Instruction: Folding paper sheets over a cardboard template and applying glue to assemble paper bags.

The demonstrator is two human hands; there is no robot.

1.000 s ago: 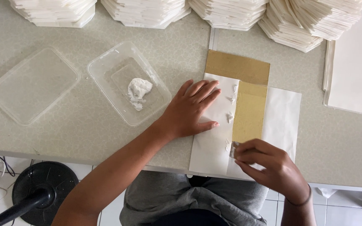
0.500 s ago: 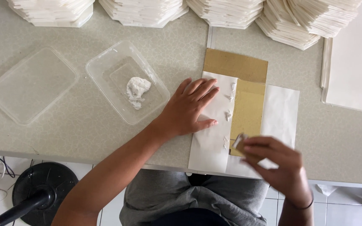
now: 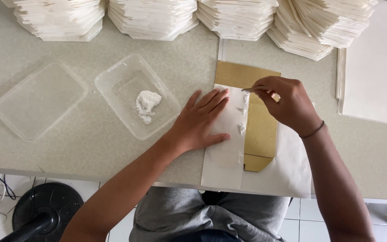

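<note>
Below, speckled counter (image 3: 90, 148); tiled floor (image 3: 301, 215); possibly fan base (image 3: 45, 210).

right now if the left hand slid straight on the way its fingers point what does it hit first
The left hand lies flat on the white paper sheet, fingers aimed up and right. It would likely first meet the small white dabs along the sheet's edge, then the brown card.

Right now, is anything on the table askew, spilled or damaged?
Nothing stands out. The white paste sits inside the clear tub, the white sheet lies flat under the left hand, and the paper stacks stand neat.
</note>
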